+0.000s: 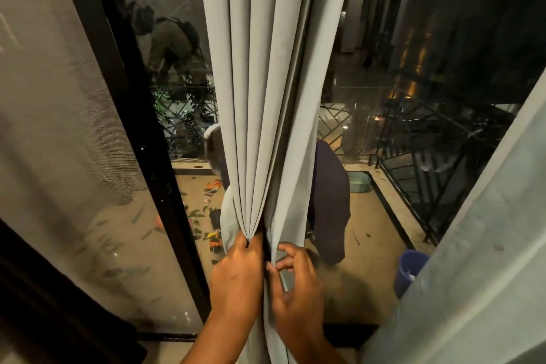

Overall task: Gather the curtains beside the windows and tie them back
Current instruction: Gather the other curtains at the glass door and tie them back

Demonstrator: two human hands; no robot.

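Observation:
A pale grey curtain (266,83) hangs in bunched folds down the middle of the glass door. My left hand (236,278) grips the gathered left folds low down, fingers curled round the pleats. Just right of it, my right hand (295,281) pinches the edge of the loose right fold, pulling it toward the bundle. A dark gap shows between the two groups of folds. No tie-back is visible. A second pale curtain (478,245) hangs at the right edge.
A black door frame (141,139) and mesh screen (59,127) stand at the left. Through the glass lies a balcony with a railing (413,156), a blue bucket (412,272), a teal basin (359,182), scattered leaves and a dark cloth (331,204).

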